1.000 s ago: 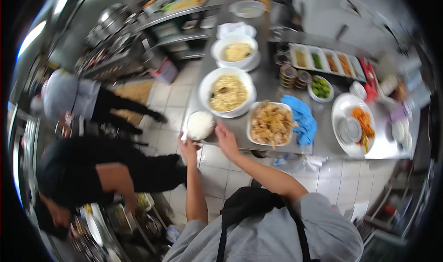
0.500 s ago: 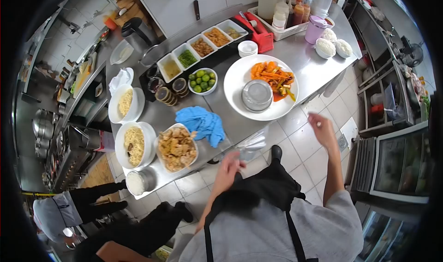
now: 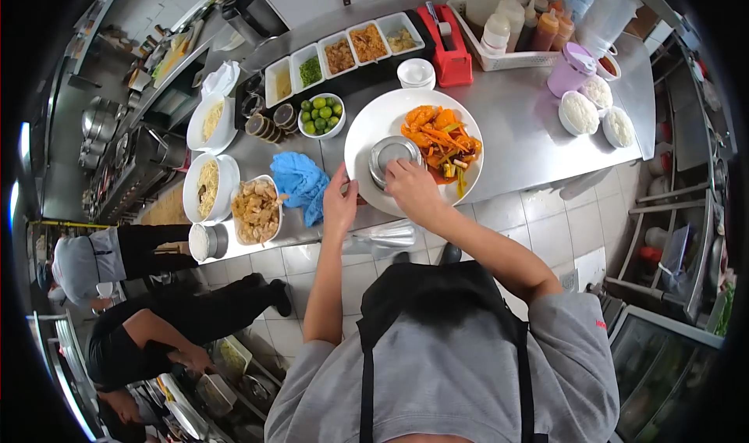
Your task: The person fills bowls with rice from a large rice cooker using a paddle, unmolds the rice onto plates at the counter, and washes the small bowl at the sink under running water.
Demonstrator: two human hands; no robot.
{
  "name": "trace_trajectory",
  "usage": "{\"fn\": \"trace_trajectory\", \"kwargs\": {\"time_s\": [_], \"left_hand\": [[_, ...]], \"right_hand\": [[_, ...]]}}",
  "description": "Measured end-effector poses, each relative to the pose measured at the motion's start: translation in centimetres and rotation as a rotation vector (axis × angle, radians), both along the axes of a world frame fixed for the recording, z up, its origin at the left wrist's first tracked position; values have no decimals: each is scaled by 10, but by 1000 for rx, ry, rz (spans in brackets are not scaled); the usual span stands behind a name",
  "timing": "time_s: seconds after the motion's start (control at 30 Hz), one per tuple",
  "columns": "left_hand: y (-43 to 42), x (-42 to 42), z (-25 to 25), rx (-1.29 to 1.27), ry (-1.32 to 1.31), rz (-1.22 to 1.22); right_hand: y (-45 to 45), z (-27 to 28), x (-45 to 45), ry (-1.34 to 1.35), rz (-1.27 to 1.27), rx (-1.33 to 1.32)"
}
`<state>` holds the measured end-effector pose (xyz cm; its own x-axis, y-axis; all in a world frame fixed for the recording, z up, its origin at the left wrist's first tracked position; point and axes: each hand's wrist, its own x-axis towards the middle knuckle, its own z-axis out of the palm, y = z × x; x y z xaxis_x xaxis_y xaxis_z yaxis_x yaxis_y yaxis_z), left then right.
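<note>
A large white plate (image 3: 363,135) lies near the counter's front edge, with an orange saucy dish with vegetables (image 3: 445,138) on its right part. On its left part sits a round metal bowl (image 3: 388,156), seemingly upside down. My right hand (image 3: 413,187) reaches over the plate, its bent fingers closed on the metal bowl's near right side. At the plate's left rim is my left hand (image 3: 340,201), fingers pressed near together against the edge, thumb towards the plate. Left of that hand lies a crumpled blue cloth (image 3: 300,184).
Bowls of noodles (image 3: 207,185), a tub of fried pieces (image 3: 257,211) and limes (image 3: 321,116) stand left. Behind are a topping tray (image 3: 340,56), a red dispenser (image 3: 450,53) and a bottle basket (image 3: 515,59). Rice bowls (image 3: 579,113) stand right. Two people are at left.
Both hands have moved from in front of the counter to the large plate. My right hand has taken hold of the metal bowl, and my left hand has come to the plate's rim. The view has shifted.
</note>
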<state>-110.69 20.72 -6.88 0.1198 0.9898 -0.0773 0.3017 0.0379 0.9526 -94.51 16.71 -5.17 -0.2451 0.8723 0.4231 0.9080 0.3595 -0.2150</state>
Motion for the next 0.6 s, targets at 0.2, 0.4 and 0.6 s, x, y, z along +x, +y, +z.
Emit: {"fn": "trace_trajectory", "kwargs": {"time_s": [0.2, 0.4, 0.6], "left_hand": [[-23, -4, 32, 430, 324, 149], [-44, 12, 37, 447, 410, -138], [-10, 30, 51, 681, 539, -532]], "right_hand": [[8, 17, -2, 73, -67, -3], [28, 38, 11, 419, -137, -19], [43, 71, 58, 1094, -253, -223]]}}
